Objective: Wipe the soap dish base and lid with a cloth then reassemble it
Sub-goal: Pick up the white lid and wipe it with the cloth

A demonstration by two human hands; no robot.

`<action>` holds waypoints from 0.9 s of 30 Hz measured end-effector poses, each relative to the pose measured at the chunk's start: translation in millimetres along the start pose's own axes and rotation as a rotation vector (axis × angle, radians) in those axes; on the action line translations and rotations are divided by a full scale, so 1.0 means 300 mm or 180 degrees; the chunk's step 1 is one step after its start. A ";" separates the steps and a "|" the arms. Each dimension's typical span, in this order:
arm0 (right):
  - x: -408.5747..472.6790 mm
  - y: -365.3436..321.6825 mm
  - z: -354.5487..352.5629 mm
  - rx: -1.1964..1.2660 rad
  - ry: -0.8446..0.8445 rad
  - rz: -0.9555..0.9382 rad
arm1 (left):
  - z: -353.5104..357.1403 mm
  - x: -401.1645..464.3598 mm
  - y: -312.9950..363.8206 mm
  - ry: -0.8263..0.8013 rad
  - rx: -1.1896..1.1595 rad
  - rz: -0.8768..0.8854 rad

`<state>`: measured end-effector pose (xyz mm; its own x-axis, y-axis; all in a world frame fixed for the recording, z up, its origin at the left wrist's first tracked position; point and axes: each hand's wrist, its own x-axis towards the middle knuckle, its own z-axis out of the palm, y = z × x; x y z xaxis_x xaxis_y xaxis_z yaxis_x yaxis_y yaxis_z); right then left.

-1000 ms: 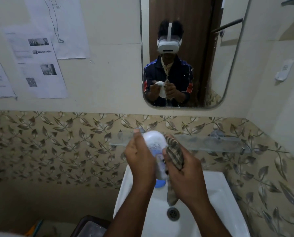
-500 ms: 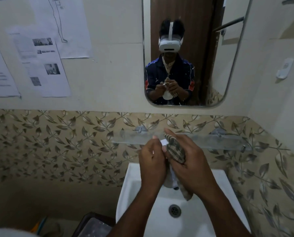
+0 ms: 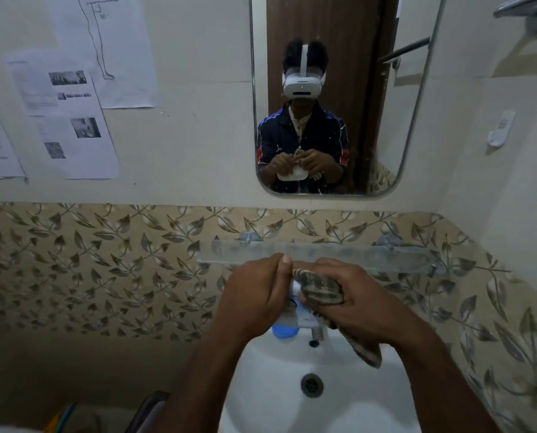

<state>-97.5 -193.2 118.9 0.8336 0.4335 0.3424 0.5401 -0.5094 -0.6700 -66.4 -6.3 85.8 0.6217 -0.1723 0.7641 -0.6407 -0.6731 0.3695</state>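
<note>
A person stands at a white washbasin (image 3: 348,410) and looks down at both hands, which meet just above its back edge. The left hand (image 3: 254,298) curls around a white soap dish part (image 3: 293,318), thumb pointing up along its near side, so only a small strip of white plastic shows between the two hands. Whether this part is the base or the lid cannot be told from here. The right hand (image 3: 351,304) grips a striped, dark-patterned cloth (image 3: 318,289), fingers folded around a bunched wad of it and pressing it against the white part. A loose tail of the cloth hangs down from under the right hand over the basin. Just below the hands, a round blue object (image 3: 285,332) sits on the basin's back ledge beside a small metal tap (image 3: 316,334). The drain (image 3: 311,383) lies lower in the bowl.

Behind the hands, a clear glass shelf (image 3: 386,254) runs along a wall tiled with a leaf pattern. Above it hangs a mirror (image 3: 339,42) with rounded corners, which reflects the person in a dark jacket and a white headset, holding a white oval piece and the cloth at chest height. Printed paper sheets (image 3: 70,126) are stuck to the plain wall on the left.
</note>
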 end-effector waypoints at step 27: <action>0.057 -0.008 0.104 -0.0952 0.1376 -0.0716 | 0.036 0.001 0.073 0.0971 -0.1180 -0.1496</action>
<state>-88.0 -161.5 105.8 0.6320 0.2440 0.7355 0.6666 -0.6552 -0.3554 -75.5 -28.8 88.3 0.7519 0.3265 0.5728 -0.4792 -0.3260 0.8149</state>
